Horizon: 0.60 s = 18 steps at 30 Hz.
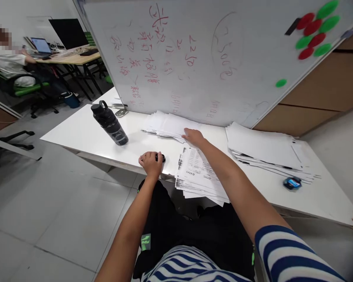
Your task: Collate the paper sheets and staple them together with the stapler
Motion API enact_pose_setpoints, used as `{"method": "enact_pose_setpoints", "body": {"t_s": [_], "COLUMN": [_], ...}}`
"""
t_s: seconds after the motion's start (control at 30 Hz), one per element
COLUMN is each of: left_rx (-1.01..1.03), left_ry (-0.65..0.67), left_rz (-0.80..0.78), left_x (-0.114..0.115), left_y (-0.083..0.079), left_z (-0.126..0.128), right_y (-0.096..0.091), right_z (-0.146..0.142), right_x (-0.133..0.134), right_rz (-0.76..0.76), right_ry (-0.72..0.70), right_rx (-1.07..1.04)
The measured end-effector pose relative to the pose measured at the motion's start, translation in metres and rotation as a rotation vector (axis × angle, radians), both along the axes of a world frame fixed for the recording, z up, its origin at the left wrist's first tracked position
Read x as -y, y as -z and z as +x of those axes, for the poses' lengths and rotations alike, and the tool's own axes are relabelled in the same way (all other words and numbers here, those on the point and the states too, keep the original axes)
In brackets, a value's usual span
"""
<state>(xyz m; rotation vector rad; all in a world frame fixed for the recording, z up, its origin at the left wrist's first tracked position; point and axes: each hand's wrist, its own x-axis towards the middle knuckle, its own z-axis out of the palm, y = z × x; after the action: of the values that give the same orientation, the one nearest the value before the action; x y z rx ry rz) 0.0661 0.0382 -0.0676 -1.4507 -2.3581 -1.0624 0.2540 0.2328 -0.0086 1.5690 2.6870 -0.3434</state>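
Observation:
My left hand rests near the table's front edge, its fingers wrapped around a small black object. Most of that object is hidden under the hand, so its exact kind does not show. Farther back, my right hand has its fingers closed at the right edge of a stack of white paper. Below my right forearm lies a pile of printed sheets, fanned unevenly and jutting over the front edge of the table; the forearm covers part of it.
A dark bottle stands on the white table to the left. A larger paper stack and a small black-and-blue item lie on the right. A whiteboard with magnets rises behind. At far left a person sits.

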Motion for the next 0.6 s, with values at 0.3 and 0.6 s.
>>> {"method": "enact_pose_setpoints", "body": {"t_s": [0.3,0.6], "left_rx": [0.06,0.056], "left_ry": [0.026,0.011], "left_rz": [-0.021,-0.016], "left_x": [0.004,0.003], "left_y": [-0.008,-0.008], "left_z": [0.002,0.003], "right_y": [0.008,0.024], "right_z": [-0.008,0.01], "right_x": [0.011,-0.003], "right_rz": [0.038,-0.042], "right_ry": [-0.026,0.173], "right_rx": [0.012,-0.117]}}
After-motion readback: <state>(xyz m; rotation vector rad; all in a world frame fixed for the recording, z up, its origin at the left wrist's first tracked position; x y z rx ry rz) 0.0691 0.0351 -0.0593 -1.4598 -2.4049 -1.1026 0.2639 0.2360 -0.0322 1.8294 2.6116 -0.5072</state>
